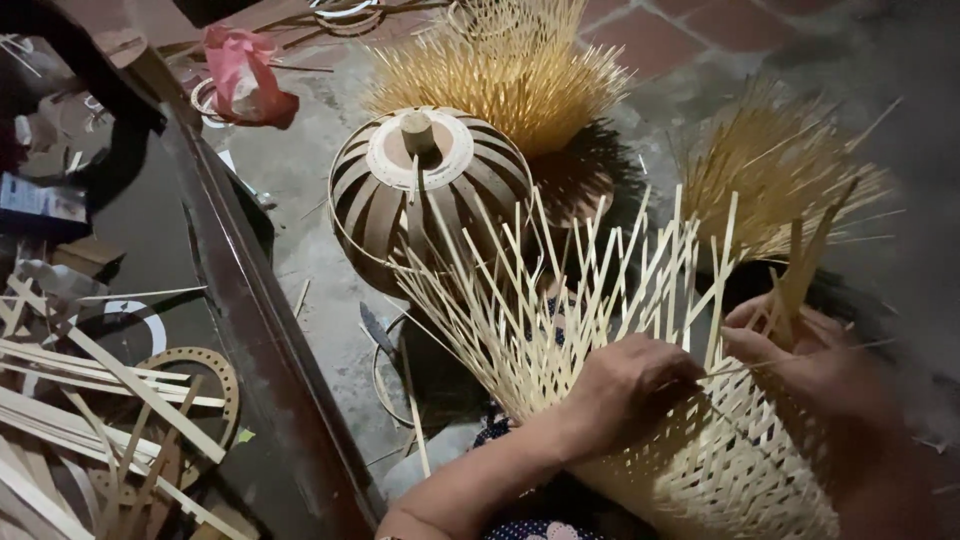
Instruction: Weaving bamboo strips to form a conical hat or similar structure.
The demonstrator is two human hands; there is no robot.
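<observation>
I see both hands working on a half-woven bamboo basket (720, 460) that lies tilted across the lap, its woven body below the hands and its loose upright strips (590, 290) fanning out above and ahead of them. My left hand (625, 385) rests on the weave with fingers curled closed, pinching a thin strip that runs across toward the other hand. My right hand (800, 350) sits just beside it at the basket's upper edge, fingers closed around a few upright strips. The two hands are near each other, with only a narrow gap between them. Ahead of the left hand stands a rounded slatted bamboo frame (430, 195) with a wooden knob on top, close against the fanned strip ends. Beyond it and ahead of the right hand are two more unfinished baskets (520, 85) bristling with splints, so the space forward is crowded. Left of the left hand a dark bench edge (250, 300) runs diagonally, with flat bamboo strips (110, 380) piled on the bench, well apart from the hands. Bare concrete floor (300, 180) shows between the bench and the frame.
</observation>
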